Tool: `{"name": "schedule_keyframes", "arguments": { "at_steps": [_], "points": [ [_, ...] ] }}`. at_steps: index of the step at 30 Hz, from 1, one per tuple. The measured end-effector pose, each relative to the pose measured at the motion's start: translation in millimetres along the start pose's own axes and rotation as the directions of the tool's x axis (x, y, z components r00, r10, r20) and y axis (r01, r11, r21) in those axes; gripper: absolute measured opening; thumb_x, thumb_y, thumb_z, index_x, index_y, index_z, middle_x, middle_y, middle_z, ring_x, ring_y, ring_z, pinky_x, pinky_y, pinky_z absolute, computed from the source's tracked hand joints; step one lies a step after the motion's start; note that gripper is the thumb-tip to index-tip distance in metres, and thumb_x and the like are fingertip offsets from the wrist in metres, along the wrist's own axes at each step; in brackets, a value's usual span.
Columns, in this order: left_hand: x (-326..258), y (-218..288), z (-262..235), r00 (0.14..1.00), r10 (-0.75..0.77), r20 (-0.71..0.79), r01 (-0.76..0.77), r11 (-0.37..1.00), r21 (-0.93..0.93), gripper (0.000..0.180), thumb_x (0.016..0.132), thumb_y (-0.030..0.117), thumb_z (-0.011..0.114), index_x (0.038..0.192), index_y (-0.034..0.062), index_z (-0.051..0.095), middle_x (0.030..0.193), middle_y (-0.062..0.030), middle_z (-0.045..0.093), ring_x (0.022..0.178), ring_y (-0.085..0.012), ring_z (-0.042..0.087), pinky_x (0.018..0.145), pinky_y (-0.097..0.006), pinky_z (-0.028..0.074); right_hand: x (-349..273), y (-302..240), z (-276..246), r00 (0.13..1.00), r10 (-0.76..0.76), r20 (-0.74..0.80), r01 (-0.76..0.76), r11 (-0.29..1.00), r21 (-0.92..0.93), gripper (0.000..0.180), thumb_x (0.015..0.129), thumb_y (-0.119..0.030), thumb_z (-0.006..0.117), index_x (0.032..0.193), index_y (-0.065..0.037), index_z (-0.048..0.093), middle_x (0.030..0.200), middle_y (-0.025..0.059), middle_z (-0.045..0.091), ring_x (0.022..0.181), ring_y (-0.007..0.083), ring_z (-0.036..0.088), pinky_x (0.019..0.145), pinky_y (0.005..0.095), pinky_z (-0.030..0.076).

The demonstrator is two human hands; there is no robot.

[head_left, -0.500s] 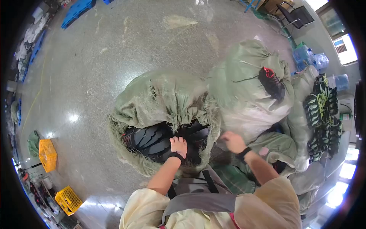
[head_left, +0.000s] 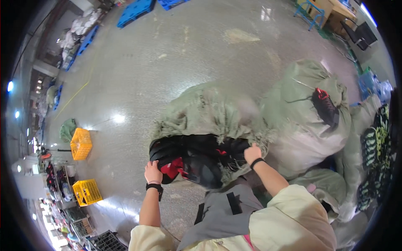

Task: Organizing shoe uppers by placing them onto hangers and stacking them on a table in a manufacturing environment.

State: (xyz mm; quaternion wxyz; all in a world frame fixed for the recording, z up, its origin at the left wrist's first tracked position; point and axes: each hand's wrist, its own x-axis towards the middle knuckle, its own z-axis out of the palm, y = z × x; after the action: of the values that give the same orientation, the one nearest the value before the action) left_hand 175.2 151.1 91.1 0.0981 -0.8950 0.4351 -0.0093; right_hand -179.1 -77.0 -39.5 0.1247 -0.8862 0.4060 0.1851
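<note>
A large pale-green woven sack (head_left: 209,111) lies in front of me, its frayed mouth facing me. Black shoes (head_left: 203,171) fill the opening, one with a red lining (head_left: 171,169). My left hand (head_left: 153,172) is closed at the left end of the opening, against the red-lined shoe; what its fingers hold is hidden. On the right side, my right hand (head_left: 252,154) is closed on the frayed rim of the sack. Both wrists wear black bands.
Another full sack (head_left: 307,121) stands to the right with a black-and-red shoe (head_left: 324,108) on top. Strung shoes (head_left: 372,157) hang at far right. Yellow crates (head_left: 87,192) sit on the left floor; blue pallets (head_left: 136,11) lie farther off.
My left hand has moved from the middle of the opening to its left end. My right hand has closed on the rim. More shoes show, and the view has shifted left.
</note>
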Motion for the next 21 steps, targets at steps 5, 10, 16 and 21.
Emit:
{"name": "schedule_keyframes", "arguments": {
  "at_steps": [5, 10, 16, 21],
  "points": [
    [-52, 5, -159, 0.929, 0.282, -0.239, -0.353, 0.866, -0.355, 0.025, 0.062, -0.004, 0.054, 0.081, 0.0099, 0.061, 0.084, -0.0065, 0.058, 0.079, -0.0272, 0.057, 0.066, -0.037, 0.047, -28, -1, -21, 0.973, -0.105, 0.207, 0.125, 0.988, -0.086, 0.017, 0.075, -0.017, 0.055, 0.077, -0.007, 0.069, 0.082, 0.0085, 0.067, 0.097, 0.0257, 0.052, 0.074, 0.0361, 0.048],
    [-143, -60, -306, 0.761, 0.171, -0.625, -0.4, 0.883, -0.246, 0.02, 0.06, -0.003, 0.056, 0.077, 0.0062, 0.063, 0.086, -0.0116, 0.061, 0.081, -0.0271, 0.06, 0.069, -0.035, 0.048, -53, -37, -74, 0.969, -0.248, 0.018, 0.249, 0.967, -0.051, 0.015, 0.064, -0.019, 0.059, 0.072, -0.011, 0.069, 0.072, 0.0088, 0.064, 0.085, 0.0261, 0.056, 0.067, 0.036, 0.049],
    [-328, -249, -336, 0.442, -0.245, -0.863, -0.171, 0.921, -0.349, 0.025, 0.075, 0.002, 0.056, 0.099, -0.0014, 0.049, 0.106, -0.0177, 0.053, 0.097, -0.027, 0.052, 0.089, -0.039, 0.041, -68, -135, -149, 0.85, -0.413, -0.326, 0.388, 0.911, -0.143, 0.017, 0.062, -0.018, 0.062, 0.078, -0.011, 0.066, 0.079, 0.0106, 0.059, 0.075, 0.0309, 0.057, 0.064, 0.0391, 0.048],
    [-465, -306, -305, 0.281, -0.33, -0.901, 0.055, 0.943, -0.328, 0.023, 0.081, 0.009, 0.053, 0.1, -0.0031, 0.051, 0.102, -0.0205, 0.055, 0.095, -0.0299, 0.054, 0.087, -0.039, 0.041, -151, -251, -310, 0.77, -0.452, -0.45, 0.491, 0.87, -0.033, 0.028, 0.057, -0.025, 0.069, 0.081, -0.011, 0.066, 0.078, 0.0147, 0.057, 0.08, 0.0322, 0.056, 0.07, 0.0408, 0.045]
  ]
}}
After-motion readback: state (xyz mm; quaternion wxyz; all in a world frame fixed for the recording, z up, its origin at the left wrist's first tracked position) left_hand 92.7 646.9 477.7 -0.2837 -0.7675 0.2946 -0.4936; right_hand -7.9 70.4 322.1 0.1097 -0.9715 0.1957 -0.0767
